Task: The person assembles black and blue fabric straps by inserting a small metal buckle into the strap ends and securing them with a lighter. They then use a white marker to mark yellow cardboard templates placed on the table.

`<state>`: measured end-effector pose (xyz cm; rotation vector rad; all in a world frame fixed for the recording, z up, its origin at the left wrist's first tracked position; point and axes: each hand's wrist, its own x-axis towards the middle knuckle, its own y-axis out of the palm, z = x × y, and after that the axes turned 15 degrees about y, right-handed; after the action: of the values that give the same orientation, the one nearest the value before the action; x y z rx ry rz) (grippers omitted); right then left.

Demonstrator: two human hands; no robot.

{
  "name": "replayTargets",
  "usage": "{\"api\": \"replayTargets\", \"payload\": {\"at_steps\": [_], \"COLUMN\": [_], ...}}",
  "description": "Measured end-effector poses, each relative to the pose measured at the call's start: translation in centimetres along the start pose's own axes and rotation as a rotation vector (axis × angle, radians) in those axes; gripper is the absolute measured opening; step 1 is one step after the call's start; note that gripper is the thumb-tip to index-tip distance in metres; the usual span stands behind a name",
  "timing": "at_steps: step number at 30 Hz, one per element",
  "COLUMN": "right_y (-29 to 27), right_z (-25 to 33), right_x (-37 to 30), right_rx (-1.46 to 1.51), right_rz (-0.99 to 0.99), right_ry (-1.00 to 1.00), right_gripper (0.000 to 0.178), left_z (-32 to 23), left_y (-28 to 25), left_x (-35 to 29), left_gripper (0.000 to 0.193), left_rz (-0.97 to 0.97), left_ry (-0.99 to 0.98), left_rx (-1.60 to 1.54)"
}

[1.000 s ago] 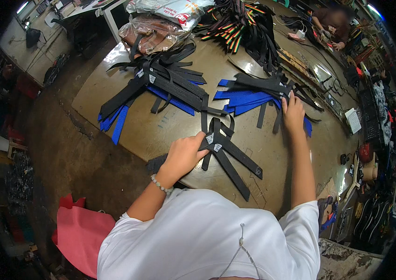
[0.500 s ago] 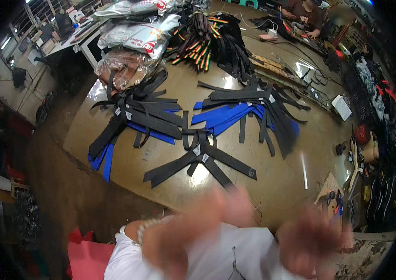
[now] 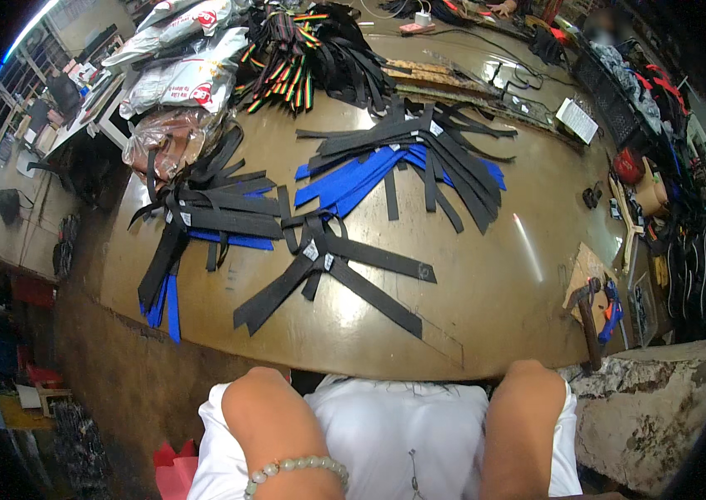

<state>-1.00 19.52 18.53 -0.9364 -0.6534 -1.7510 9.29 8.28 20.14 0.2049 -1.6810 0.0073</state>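
A bundle of black straps [image 3: 332,267] with small white tags lies fanned out on the brown worktable [image 3: 494,275], near its front edge. Behind it on the left is a pile of black and blue straps [image 3: 211,218]. A larger pile of black straps over blue ones [image 3: 407,154] lies behind on the right. Only my forearms show, bent upward at the bottom of the picture. My left forearm [image 3: 274,429] wears a pale bead bracelet and my right forearm [image 3: 523,429] is bare. Both hands are out of the picture and touch nothing on the table.
Clear and white plastic bags [image 3: 174,92] sit at the table's back left, beside a heap of striped and black straps [image 3: 299,54]. A hand tool with blue handles [image 3: 598,317] lies at the right edge. A white paper [image 3: 576,119] and cluttered shelves [image 3: 686,208] are further right.
My hands let go of the black strap bundle and the blue pile and pulled back toward my head, out of the picture. The bundle now lies alone on the table.
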Motion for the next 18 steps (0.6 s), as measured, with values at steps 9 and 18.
{"api": "replayTargets", "payload": {"at_steps": [9, 18], "right_y": [0.1, -5.5], "right_z": [0.9, -5.3], "right_x": [-0.5, -6.1], "right_rx": [-0.039, -0.564], "right_rz": [-0.028, -0.398], "right_ry": [0.003, 0.645], "right_gripper": [0.017, 0.014], "left_z": [-0.8, -3.1], "left_y": [0.7, -5.3], "left_x": [0.3, -7.4], "left_gripper": [0.012, 0.016], "left_rz": [-0.017, -0.208], "left_ry": [0.066, -0.146], "left_rx": [-0.009, 0.882]}}
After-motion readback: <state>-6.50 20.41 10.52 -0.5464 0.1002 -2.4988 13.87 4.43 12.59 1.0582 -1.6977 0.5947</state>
